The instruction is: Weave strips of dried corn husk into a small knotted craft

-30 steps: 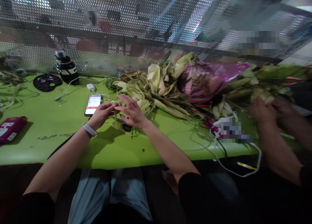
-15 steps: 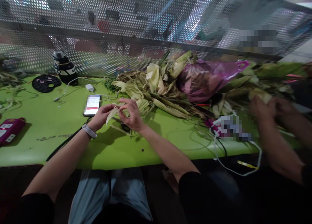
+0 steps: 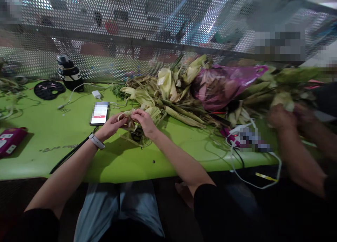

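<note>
My left hand (image 3: 112,125), with a pale watch band on its wrist, and my right hand (image 3: 144,122) meet over the green table (image 3: 52,136). Both pinch a pale corn husk strip (image 3: 125,114) between their fingertips. Under them lies a small heap of husk scraps (image 3: 137,138). A big pile of corn husks (image 3: 168,94) spreads just behind my hands.
A phone (image 3: 99,113) lies left of my hands, with a white charger and cable behind it. A purple plastic bag (image 3: 223,85) sits in the husk pile. Another person's hands (image 3: 286,115) work husks at the right. A black bottle (image 3: 68,72) and a magenta device (image 3: 10,140) are left.
My hands have drawn together and closed on the husk strip, which was lifted half a second ago and now sits lower, nearer the pile.
</note>
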### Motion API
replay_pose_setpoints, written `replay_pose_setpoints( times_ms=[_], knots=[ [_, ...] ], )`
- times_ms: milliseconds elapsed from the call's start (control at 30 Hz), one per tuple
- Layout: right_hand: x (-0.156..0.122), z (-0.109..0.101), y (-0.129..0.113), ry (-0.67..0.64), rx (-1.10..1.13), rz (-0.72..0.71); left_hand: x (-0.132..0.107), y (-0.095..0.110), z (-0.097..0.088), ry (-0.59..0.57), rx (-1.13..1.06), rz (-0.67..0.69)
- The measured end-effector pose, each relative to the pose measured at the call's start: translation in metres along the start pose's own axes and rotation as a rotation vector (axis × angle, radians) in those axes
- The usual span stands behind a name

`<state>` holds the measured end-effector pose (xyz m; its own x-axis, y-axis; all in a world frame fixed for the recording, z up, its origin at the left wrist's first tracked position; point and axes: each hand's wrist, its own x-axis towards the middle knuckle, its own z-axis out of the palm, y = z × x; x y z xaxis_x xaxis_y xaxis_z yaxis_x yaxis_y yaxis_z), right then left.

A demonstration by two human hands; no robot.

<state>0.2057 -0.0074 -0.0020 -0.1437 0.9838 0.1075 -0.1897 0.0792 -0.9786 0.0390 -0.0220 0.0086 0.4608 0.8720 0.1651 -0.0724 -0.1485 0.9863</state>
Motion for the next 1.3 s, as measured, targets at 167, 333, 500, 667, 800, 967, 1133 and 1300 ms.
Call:
replay_pose_setpoints(
  times_ms=[167, 333, 500, 667, 800, 967, 1133, 1300],
  knots=[
    [-0.004, 0.001, -0.007, 0.01, 0.037, 0.048, 0.001, 0.004, -0.003, -0.051, 0.105, 0.017],
    [-0.003, 0.0, -0.007, -0.002, -0.003, 0.03, 0.0, 0.008, -0.003, -0.078, 0.149, 0.009],
    [-0.001, -0.002, -0.005, 0.01, 0.055, -0.003, 0.0, 0.009, -0.005, -0.06, 0.17, -0.008],
    [-0.006, -0.001, -0.008, 0.0, -0.096, -0.239, 0.0, 0.009, -0.008, -0.066, 0.173, -0.007],
    [-0.008, -0.002, -0.009, 0.032, -0.196, -0.3, -0.001, 0.01, -0.006, -0.05, 0.187, 0.018],
    [-0.006, -0.004, -0.004, 0.027, -0.267, -0.321, -0.001, 0.014, -0.003, -0.055, 0.248, 0.047],
    [-0.004, -0.005, 0.0, 0.048, -0.317, -0.324, -0.002, 0.014, -0.001, -0.018, 0.179, 0.02],
    [-0.005, -0.004, 0.003, 0.035, -0.307, -0.32, -0.001, 0.006, -0.001, 0.054, 0.071, 0.028]
  ],
)
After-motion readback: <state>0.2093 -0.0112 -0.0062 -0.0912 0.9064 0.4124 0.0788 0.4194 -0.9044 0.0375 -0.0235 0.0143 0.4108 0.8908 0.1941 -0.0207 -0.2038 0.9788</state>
